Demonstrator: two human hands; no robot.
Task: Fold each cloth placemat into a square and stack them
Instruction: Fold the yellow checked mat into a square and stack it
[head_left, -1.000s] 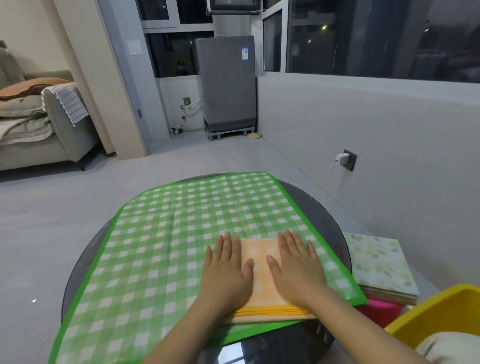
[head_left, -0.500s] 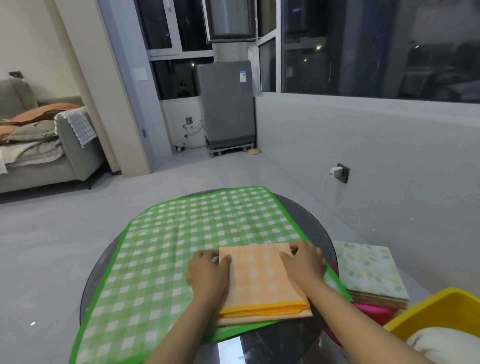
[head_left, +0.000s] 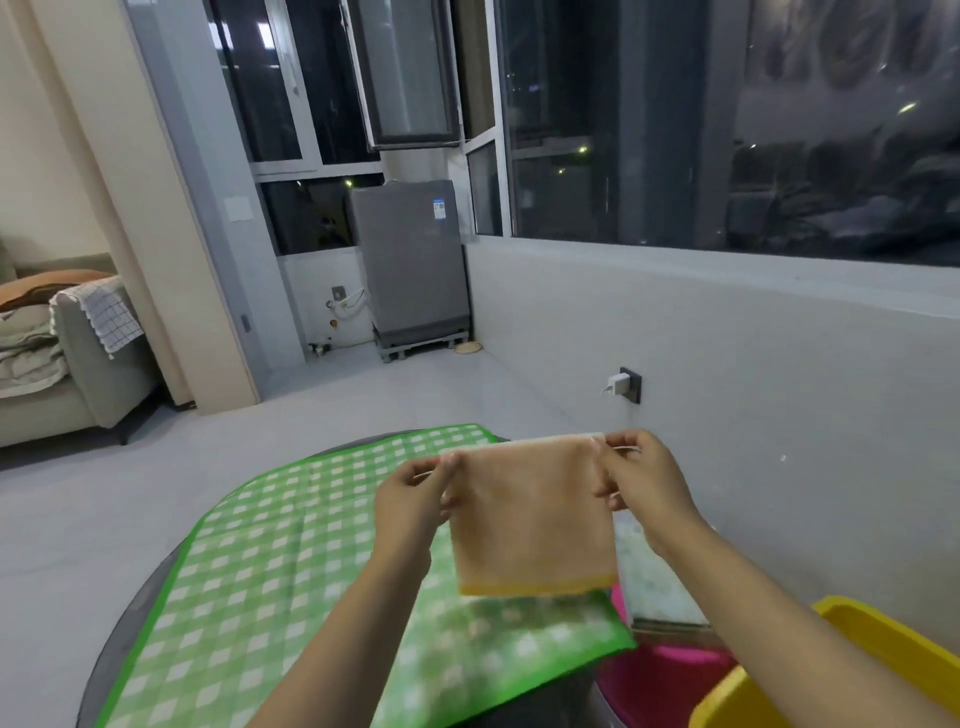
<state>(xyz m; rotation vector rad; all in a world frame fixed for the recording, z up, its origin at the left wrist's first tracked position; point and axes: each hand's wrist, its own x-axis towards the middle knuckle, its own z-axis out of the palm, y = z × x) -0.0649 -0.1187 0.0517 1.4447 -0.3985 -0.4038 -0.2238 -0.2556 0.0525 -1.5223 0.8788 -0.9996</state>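
The folded orange placemat (head_left: 532, 514) is held up in the air above the right part of the table, hanging as a near-square with its darker orange hem along the bottom edge. Its upper left corner is pinched by the left hand (head_left: 415, 493), with thumb and fingers closed on the cloth; its upper right corner is pinched likewise by the right hand (head_left: 641, 483), whose fingers are curled around the edge. Two hands and one lifted placemat are counted. The picture is blurred, so the number of layers in the fold cannot be told.

Below it, one green checked cloth (head_left: 291, 571) is spread flat over a dark round table (head_left: 119, 634), whose rim shows at the left. Behind the right forearm, part of a stack of pale patterned placemats (head_left: 654, 571) is seen just beside the table; the number of pieces in it cannot be counted. This stack rests on something pink (head_left: 665, 680). One yellow bin (head_left: 883, 660) stands at the lower right corner.

Farther off, one grey appliance (head_left: 410, 260) stands by the windows, one sofa (head_left: 62, 374) is at the left, and one white charger (head_left: 618, 385) is plugged into the wall socket.
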